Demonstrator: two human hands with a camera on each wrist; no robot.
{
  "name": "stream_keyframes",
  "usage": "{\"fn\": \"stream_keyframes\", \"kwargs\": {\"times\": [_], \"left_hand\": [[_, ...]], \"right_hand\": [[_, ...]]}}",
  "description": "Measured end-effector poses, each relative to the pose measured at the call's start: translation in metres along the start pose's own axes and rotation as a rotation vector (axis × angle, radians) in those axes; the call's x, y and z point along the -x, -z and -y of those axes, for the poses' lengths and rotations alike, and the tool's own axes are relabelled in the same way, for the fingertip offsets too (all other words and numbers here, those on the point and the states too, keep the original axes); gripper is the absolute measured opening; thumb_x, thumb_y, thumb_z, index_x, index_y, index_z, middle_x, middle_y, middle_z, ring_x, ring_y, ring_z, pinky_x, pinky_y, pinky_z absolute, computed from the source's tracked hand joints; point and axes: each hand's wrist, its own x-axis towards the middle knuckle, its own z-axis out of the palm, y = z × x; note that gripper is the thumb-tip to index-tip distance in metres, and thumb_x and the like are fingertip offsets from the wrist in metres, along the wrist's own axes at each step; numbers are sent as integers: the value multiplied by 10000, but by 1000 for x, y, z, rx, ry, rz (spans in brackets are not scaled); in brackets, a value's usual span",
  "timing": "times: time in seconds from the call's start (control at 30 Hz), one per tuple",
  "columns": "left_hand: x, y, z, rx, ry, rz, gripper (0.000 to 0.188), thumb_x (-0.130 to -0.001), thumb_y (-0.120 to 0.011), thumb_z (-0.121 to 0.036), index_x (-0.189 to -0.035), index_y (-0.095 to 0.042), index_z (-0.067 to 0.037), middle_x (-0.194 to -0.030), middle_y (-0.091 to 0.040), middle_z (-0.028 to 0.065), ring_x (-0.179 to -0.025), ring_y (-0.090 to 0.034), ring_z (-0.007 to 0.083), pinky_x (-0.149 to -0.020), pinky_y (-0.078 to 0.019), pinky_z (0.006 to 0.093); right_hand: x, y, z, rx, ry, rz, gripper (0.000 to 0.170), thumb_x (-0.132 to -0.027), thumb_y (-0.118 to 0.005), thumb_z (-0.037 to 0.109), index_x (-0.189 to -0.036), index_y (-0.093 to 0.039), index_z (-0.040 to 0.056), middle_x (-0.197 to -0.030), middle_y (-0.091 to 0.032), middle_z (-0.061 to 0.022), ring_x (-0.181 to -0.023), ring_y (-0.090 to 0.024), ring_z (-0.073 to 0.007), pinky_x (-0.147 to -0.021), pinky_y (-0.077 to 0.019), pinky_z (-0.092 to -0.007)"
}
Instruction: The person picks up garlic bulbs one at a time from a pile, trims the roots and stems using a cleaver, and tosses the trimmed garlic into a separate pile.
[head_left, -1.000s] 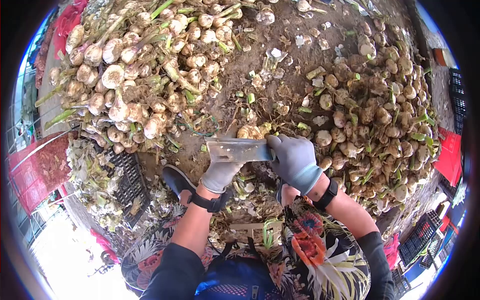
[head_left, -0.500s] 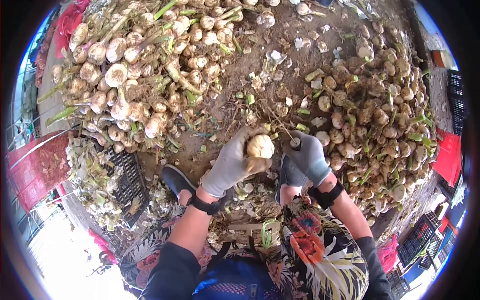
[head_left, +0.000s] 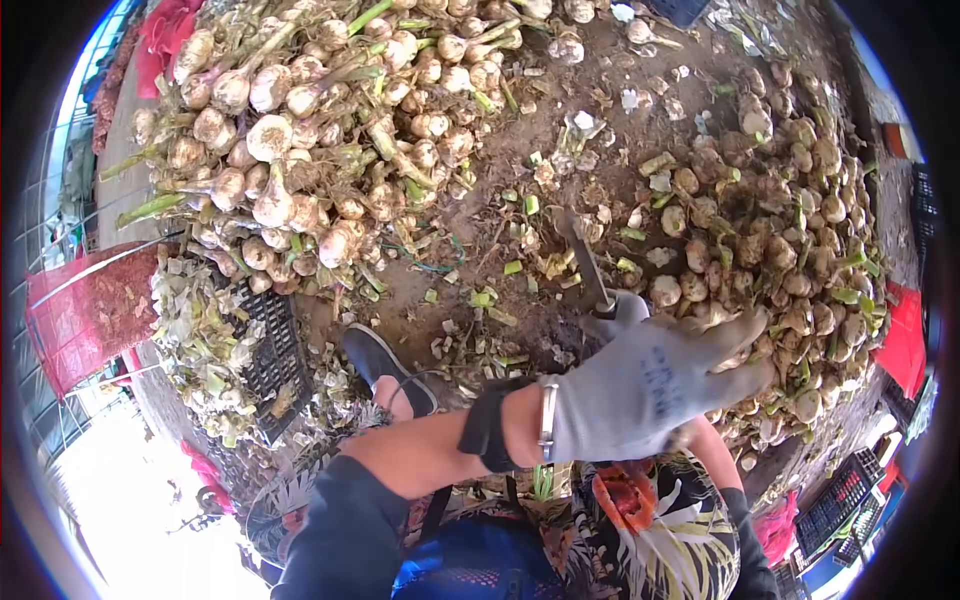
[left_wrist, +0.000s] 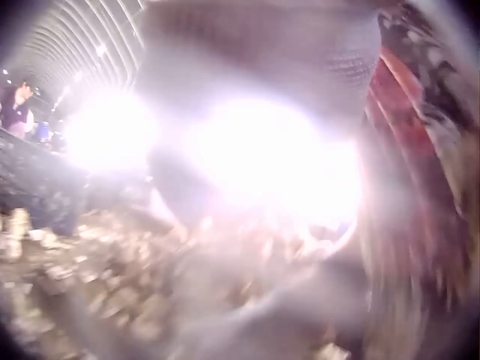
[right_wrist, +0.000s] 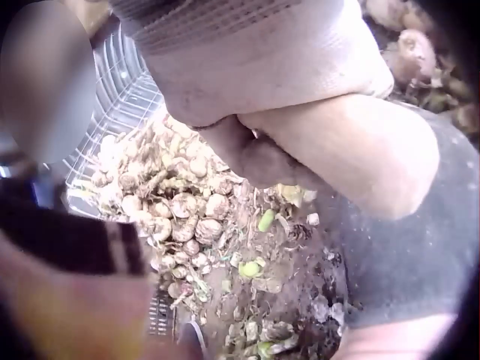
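Observation:
My left hand [head_left: 650, 385], in a grey glove, reaches across my body to the right with its fingers spread. It is close over the edge of the right-hand pile of trimmed garlic bulbs [head_left: 765, 240], and no bulb shows in its grip. Behind it, my gloved right hand [head_left: 622, 312] is mostly hidden. That hand grips a knife [head_left: 583, 255], its broad blade pointing up and away over the ground. In the right wrist view the right glove [right_wrist: 277, 82] has its fingers curled, and the handle is hidden. Blur and glare cover the left wrist view.
A large heap of garlic with stems [head_left: 300, 150] lies at left. Below it stands a black crate [head_left: 270, 350] beside dry peelings [head_left: 205, 350]. Cut stem pieces litter the soil [head_left: 480, 240] between the piles. My shoe [head_left: 380, 360] is near the middle.
The knife was flat over a bulb, then my left hand held the bulb up. Now that hand has swung right over the pile, fingers spread, with the bulb no longer visible in it.

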Motion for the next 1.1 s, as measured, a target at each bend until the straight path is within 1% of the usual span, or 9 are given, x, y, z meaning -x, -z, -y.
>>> {"fn": "stream_keyframes", "kwargs": {"times": [0.1,0.17,0.27,0.33,0.4,0.5,0.67,0.83,1.1], "left_hand": [[-15,34,35,-190,136,-225,510,-762,-720,-128,-1245,-558,-93,-1239,-607,145,-987,-667,299,-823,-554,437],[6,70,110,-511,358,-338,501,-781,-737,-184,-1238,-557,-87,-1135,-626,143,-920,-667,288,-780,-560,414],[35,126,196,-1199,1018,331,622,-804,-763,-272,-1322,-497,-53,-1125,-622,170,-874,-652,233,-718,-552,364],[64,126,235,-1377,875,224,592,-769,-755,-191,-1295,-518,-56,-997,-643,127,-908,-683,307,-751,-554,402],[58,118,209,-1210,923,316,550,-782,-740,-170,-1286,-542,-75,-984,-661,114,-852,-688,282,-745,-558,397],[75,92,173,-612,840,-117,402,-805,-736,-106,-1192,-626,-108,-1100,-686,134,-864,-713,252,-676,-594,306],[88,38,118,831,950,-495,641,-742,-640,129,-1357,-513,1,-1210,-626,102,-1128,-602,189,-985,-510,315],[113,16,115,415,771,-356,621,-797,-683,61,-1386,-500,-14,-1220,-618,70,-1030,-620,135,-901,-525,281],[118,16,100,587,845,-379,594,-813,-735,48,-1352,-494,-15,-1090,-675,43,-969,-637,125,-859,-542,268]], "right_hand": [[15,-10,63,-430,-60,-287,194,-888,-674,120,-1067,-646,51,-867,-656,1,-744,-609,-88,-686,-506,-260],[-3,17,22,-49,73,-139,82,-785,-693,82,-827,-675,14,-736,-651,12,-706,-581,-75,-669,-482,-250],[-10,13,17,-16,151,-134,97,-806,-680,34,-899,-694,15,-778,-657,16,-713,-583,-62,-658,-469,-232],[-10,11,24,-23,125,-141,66,-803,-689,62,-836,-658,14,-754,-644,25,-706,-564,-56,-661,-465,-234],[-8,11,27,-124,97,-103,64,-825,-680,47,-873,-662,8,-783,-653,21,-716,-566,-54,-661,-462,-232],[-14,10,33,-228,169,-139,125,-843,-682,40,-952,-674,-20,-771,-639,17,-671,-550,-53,-617,-449,-227],[-8,-9,71,-225,149,-68,226,-841,-705,85,-1053,-697,7,-756,-649,2,-660,-570,-61,-595,-473,-245],[5,-18,75,898,572,-175,208,-756,-684,117,-946,-602,93,-838,-650,-122,-773,-669,-350,-683,-530,-464],[14,-18,70,972,558,-198,177,-772,-675,127,-925,-591,107,-809,-643,-95,-749,-674,-316,-684,-520,-443]]}}
